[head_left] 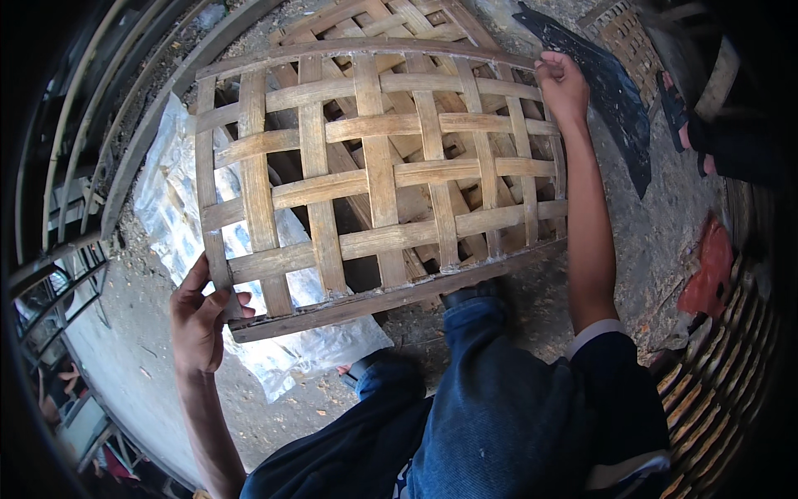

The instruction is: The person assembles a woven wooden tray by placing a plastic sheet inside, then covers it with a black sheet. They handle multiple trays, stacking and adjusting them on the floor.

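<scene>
A woven lattice panel [380, 179] of flat bamboo or wooden strips in a wooden frame is held up in front of me, tilted. My left hand [199, 320] grips its near left corner, the thumb on the near side and fingertips showing past the frame. At the far right corner my right hand [565, 90] is closed on the frame's edge; part of its grip is hidden. Beneath and beyond, more lattice panels [407, 18] lie stacked, seen partly through the gaps.
Crumpled clear plastic sheeting [170, 179] lies on the floor at left. A black sheet [611, 91] lies beyond my right hand, near another person's feet [702, 150]. A red plastic bag [708, 266] and slatted wood [719, 374] are at right. Railings [66, 158] line the left.
</scene>
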Demonstrator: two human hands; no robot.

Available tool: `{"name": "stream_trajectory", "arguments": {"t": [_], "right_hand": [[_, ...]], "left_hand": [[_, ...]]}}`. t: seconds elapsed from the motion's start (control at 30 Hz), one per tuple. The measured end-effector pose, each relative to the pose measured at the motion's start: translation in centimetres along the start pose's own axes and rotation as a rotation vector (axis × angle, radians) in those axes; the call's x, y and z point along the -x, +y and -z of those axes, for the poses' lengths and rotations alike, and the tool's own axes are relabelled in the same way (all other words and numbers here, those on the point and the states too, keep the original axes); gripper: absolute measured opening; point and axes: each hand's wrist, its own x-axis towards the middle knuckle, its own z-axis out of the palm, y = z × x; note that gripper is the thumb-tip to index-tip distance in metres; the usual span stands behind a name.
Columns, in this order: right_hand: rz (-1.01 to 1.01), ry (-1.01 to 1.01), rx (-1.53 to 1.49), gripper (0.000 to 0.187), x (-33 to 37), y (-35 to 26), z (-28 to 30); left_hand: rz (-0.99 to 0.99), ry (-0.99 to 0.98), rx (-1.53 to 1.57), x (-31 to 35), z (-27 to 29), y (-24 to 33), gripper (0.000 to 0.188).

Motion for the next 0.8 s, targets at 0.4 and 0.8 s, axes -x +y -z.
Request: {"name": "stream_trajectory", "arguments": {"t": [0.4,0.8], "right_hand": [[0.433,-0.180,-0.081,0.069,7.5,-10.2,1.5],[0.748,-0.474,0.304,0.083,11.3,-10.1,-0.3]], "left_hand": [[-0.018,0.038,-0.024,0.0,-0.4,0.2,0.058],[-0.041,0.022,-0.029,0.2,-0.4,0.0,0.054]]}}
